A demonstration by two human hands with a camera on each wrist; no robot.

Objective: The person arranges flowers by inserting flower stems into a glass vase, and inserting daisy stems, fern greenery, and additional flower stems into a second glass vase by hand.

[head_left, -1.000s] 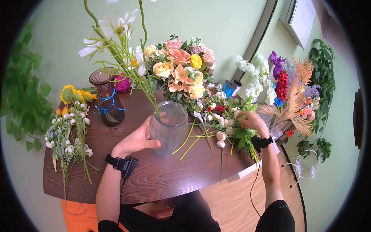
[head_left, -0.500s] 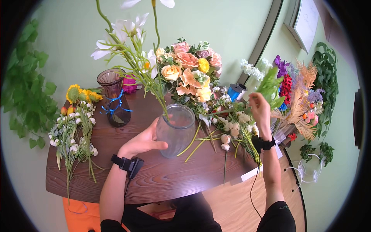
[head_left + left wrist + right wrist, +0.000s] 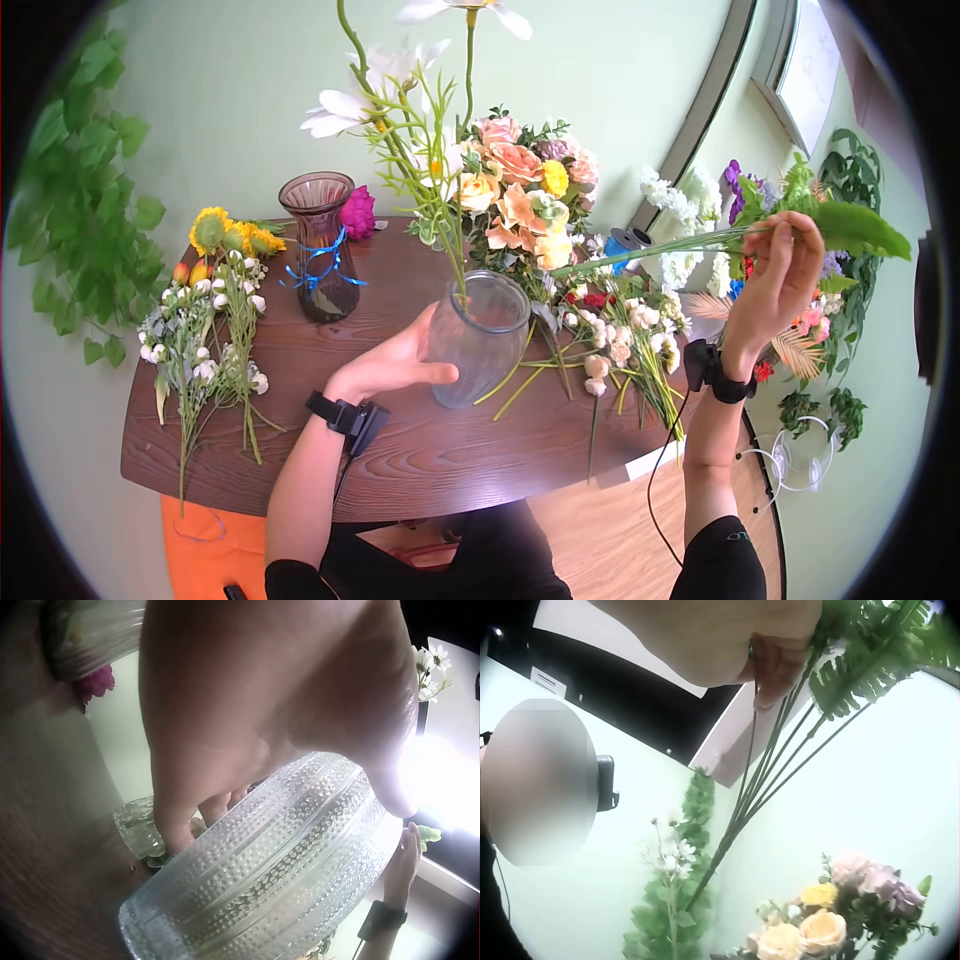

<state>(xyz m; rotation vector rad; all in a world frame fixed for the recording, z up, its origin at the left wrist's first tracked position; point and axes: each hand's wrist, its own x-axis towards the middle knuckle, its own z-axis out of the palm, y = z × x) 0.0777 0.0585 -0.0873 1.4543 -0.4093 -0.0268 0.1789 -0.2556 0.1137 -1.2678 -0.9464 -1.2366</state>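
My left hand (image 3: pixel 395 362) holds a clear glass vase (image 3: pixel 478 350) around its side, thumb toward me. In the left wrist view the vase (image 3: pixel 262 870) shows a bumpy, ribbed surface. Tall white daisies (image 3: pixel 340 112) on green stems rise from its mouth. Out to the right and raised, my right hand (image 3: pixel 778 275) pinches a green fern spray (image 3: pixel 860 228) by its stems near the leaves. The bare stem end points left, toward the bouquet. In the right wrist view, several thin stems (image 3: pixel 739 814) join into one below the fingers.
A dark vase (image 3: pixel 325 275) with blue ribbon stands at back left beside a magenta flower (image 3: pixel 358 212). Behind the glass vase is a rose bouquet (image 3: pixel 520 205). Sunflowers (image 3: pixel 210 230) and white-budded stems (image 3: pixel 240 340) lie left; loose cut flowers (image 3: pixel 620 345) lie right, near a blue spool (image 3: pixel 625 243).
My right hand has lifted the fern spray out of the pile at the right, and its stems now lie nearly level in the air. My left hand keeps its hold on the vase.
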